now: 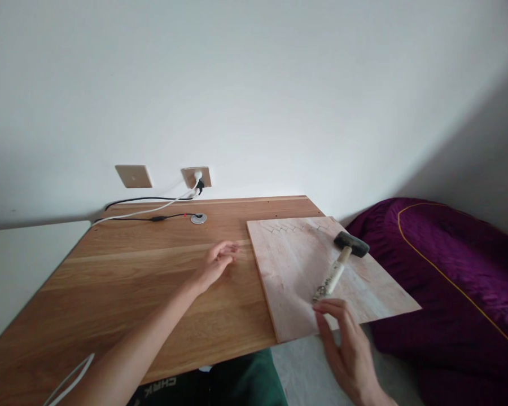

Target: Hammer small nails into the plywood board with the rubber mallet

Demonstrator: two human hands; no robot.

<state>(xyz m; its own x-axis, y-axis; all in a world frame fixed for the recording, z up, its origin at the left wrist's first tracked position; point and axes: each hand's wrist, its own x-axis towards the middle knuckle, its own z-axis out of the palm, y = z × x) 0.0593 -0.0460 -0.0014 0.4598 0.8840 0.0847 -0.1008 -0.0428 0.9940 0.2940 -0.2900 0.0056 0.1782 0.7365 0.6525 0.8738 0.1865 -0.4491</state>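
A rubber mallet [351,244] with a black head and a white-wrapped handle lies on a pale wooden board [288,270]. My right hand [349,344] is at the board's front edge, thumb and index fingertips together by the end of the mallet's handle. Whether they touch the handle or pinch something small cannot be made out. Left of the board, over the brown table, my left hand [218,262] has its fingers loosely curled, the thumb a little apart, and nothing visible in it. A zigzag of thin lines [285,229] runs along the board's far edge.
The board lies on a wooden table [152,282] and overhangs its right side. A purple covered seat [406,259] stands at the right. Cables [152,214] run to a wall socket [197,177] and a round grommet [198,218]. At the left is a white panel [25,265].
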